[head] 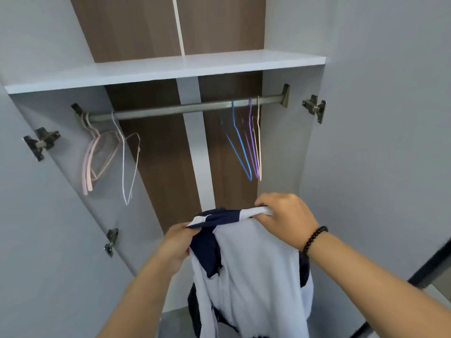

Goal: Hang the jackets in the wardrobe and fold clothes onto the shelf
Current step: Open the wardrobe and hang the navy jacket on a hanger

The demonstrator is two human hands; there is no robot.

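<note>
Task looks barely started: the rail (pixel 185 107) carries only bare hangers and the shelf (pixel 166 69) above the rail shows no folded clothes. Both hands hold one white-and-navy garment (pixel 249 269) up by its top edge, below the rail and in front of the open wardrobe; it hangs free, not on a hanger yet. Left hand (pixel 175 247) pinches the navy collar area, right hand (pixel 283 215) is curled tight round the white edge. Pink and white hangers (pixel 102 154) cluster at the rail's left end; blue, purple and beige hangers (pixel 249 142) sit toward its right end. Still left: hanger into garment, hook onto rail, all folding. Wardrobe is grey-white with brown back panels, doors open either side of the rail.
</note>
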